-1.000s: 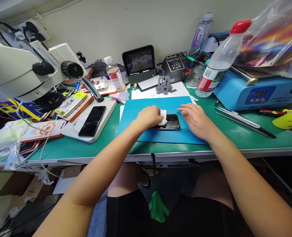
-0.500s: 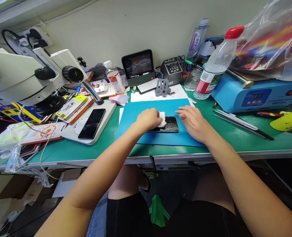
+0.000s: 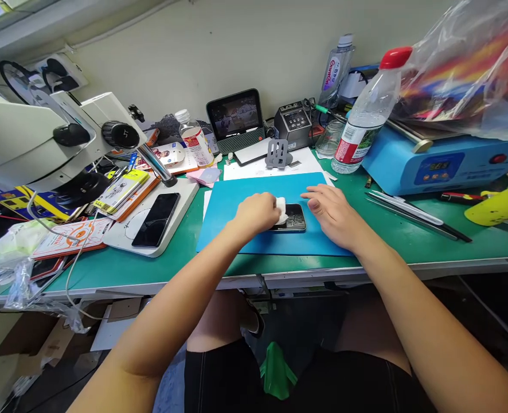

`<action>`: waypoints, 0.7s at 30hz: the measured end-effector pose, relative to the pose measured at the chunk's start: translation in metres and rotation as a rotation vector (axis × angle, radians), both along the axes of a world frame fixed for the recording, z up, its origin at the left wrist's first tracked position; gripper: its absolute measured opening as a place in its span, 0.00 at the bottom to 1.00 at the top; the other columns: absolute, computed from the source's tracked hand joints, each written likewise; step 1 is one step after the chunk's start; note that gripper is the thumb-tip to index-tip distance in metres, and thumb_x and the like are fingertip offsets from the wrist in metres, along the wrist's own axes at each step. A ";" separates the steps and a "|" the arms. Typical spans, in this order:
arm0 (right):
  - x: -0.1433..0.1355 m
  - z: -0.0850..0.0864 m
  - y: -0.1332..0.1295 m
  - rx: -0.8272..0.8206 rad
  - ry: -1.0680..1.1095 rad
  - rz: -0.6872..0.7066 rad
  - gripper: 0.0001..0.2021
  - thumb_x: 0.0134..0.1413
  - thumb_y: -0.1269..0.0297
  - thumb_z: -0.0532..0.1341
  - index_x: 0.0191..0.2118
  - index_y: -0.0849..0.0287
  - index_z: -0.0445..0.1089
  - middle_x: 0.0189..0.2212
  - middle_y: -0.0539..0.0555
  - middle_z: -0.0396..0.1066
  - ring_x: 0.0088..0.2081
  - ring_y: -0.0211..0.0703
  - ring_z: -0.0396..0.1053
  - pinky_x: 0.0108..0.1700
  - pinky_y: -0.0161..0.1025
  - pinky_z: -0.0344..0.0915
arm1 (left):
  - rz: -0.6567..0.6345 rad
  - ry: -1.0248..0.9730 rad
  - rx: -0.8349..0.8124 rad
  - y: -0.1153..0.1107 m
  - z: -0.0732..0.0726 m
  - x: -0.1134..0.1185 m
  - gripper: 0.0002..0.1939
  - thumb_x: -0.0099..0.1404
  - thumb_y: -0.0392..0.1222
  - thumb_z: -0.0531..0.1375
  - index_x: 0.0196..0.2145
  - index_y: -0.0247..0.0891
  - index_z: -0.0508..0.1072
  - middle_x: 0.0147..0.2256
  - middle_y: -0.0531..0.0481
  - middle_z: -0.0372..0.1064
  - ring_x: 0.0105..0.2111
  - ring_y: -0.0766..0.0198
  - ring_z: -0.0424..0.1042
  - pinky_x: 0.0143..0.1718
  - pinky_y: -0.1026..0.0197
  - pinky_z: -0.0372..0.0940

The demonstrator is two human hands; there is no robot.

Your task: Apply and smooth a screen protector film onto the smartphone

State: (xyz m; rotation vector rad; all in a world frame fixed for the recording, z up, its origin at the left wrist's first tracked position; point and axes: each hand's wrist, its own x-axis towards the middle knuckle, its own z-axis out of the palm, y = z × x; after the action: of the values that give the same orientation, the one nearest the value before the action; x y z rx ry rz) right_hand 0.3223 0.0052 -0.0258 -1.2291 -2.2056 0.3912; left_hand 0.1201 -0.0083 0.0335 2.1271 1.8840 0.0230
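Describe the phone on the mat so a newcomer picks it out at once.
On the green workbench, find the blue rectangular mat. The thin black phone lies there, its left end under the crumpled white wipe in the left hand. The other black phone, on the white microscope base, has no wipe.

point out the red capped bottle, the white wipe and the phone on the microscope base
Red-capped bottle (image 3: 356,137): head view, on its label.
White wipe (image 3: 282,211): head view, on its part showing beside the left hand (image 3: 258,213).
Phone on the microscope base (image 3: 156,220): head view, mid-screen.
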 end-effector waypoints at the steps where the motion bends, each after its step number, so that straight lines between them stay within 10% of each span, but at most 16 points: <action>1: 0.000 0.000 0.000 0.001 -0.005 0.001 0.42 0.65 0.35 0.35 0.55 0.61 0.74 0.59 0.67 0.69 0.66 0.64 0.57 0.68 0.64 0.52 | -0.001 0.005 -0.001 0.001 0.001 0.000 0.13 0.68 0.40 0.54 0.39 0.37 0.79 0.41 0.38 0.79 0.42 0.49 0.77 0.40 0.57 0.67; 11: 0.003 -0.006 0.004 0.055 0.010 0.045 0.37 0.67 0.38 0.37 0.55 0.57 0.74 0.58 0.66 0.71 0.64 0.62 0.60 0.66 0.66 0.53 | -0.061 -0.068 0.015 0.002 -0.005 0.045 0.16 0.69 0.42 0.53 0.47 0.37 0.77 0.46 0.38 0.78 0.46 0.49 0.77 0.41 0.57 0.68; 21: 0.001 0.001 -0.002 -0.001 0.006 0.009 0.40 0.66 0.36 0.36 0.56 0.59 0.74 0.59 0.66 0.69 0.66 0.63 0.56 0.67 0.64 0.54 | 0.009 -0.039 -0.011 0.004 0.002 -0.012 0.11 0.65 0.41 0.56 0.34 0.37 0.79 0.37 0.40 0.79 0.38 0.52 0.77 0.35 0.59 0.66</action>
State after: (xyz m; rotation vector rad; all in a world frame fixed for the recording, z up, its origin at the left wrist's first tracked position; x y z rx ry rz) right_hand 0.3238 0.0036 -0.0245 -1.2171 -2.2071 0.3990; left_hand 0.1084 -0.0044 0.0351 2.0957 1.8670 0.0551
